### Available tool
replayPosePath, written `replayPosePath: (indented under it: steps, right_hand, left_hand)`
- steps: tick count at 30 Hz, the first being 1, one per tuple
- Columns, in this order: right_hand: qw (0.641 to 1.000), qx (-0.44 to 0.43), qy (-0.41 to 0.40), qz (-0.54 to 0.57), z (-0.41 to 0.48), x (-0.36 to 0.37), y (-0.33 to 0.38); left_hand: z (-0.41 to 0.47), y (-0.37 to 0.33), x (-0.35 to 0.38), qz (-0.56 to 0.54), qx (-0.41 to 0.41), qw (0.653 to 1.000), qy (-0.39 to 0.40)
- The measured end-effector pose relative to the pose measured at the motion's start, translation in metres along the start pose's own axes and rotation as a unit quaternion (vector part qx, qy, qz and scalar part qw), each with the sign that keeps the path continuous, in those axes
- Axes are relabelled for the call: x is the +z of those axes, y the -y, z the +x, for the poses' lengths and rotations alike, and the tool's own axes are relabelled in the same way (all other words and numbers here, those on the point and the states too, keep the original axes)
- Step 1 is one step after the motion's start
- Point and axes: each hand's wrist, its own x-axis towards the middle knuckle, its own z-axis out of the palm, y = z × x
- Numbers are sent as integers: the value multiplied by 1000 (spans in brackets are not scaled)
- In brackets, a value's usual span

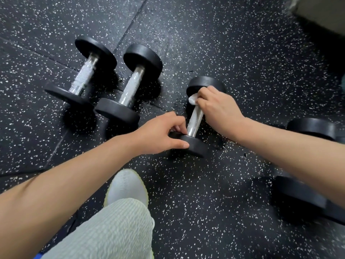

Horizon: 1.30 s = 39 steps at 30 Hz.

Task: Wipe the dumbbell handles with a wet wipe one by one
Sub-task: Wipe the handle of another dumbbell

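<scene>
The dumbbell being cleaned lies on the speckled rubber floor, just right of two others lying side by side. The left hand pinches its near weight plate, probably to stop it rolling. The right hand is closed around the wet wipe, pressed on the steel handle's far end, probably mid-stroke.
</scene>
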Motion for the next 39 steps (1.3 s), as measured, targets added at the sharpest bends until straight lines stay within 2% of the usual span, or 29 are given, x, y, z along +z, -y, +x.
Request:
replayPosePath:
  steps: [3, 8, 12, 15, 21, 23, 26, 28, 33, 34, 36, 39]
  right_hand:
    - [1000, 16, -6, 8, -2, 1, 14]
    - [997, -43, 21, 62, -24, 8, 20]
    - [998, 46, 3, 31, -12, 8, -5]
    - [994, 87, -1, 60, -12, 9, -3]
    - [984, -84, 64, 142, -35, 4, 20]
    - [988, -43, 61, 132, -28, 4, 9]
    - [992, 69, 17, 104, -12, 6, -6]
    - [991, 85, 16, 101, -11, 7, -2]
    - [982, -95, 75, 148, -33, -3, 19]
    - [981, -107, 86, 138, -30, -5, 14]
    - [988, -62, 83, 111, -17, -2, 0]
    - [995, 40, 24, 88, -5, 4, -14]
  left_hand:
    - [0, 0, 2, -13, 6, 1000, -9]
    - [2, 0, 7, -6, 2, 1000, -16]
    - [3, -2, 10, 7, 11, 1000, -16]
    - [3, -3, 10, 18, 9, 1000, -23]
    - [4, -2, 11, 16, 3, 999, -33]
    - [4, -3, 11, 18, 7, 999, -32]
    - [4, -5, 11, 16, 15, 999, -30]
    - [4, -5, 12, 16, 19, 999, -31]
    - [6, -1, 14, -9, 25, 999, -32]
    - [6, -2, 14, -11, 26, 999, -34]
    - [6, -3, 14, -10, 21, 999, -36]
    - [6, -4, 14, -17, 19, 999, -37]
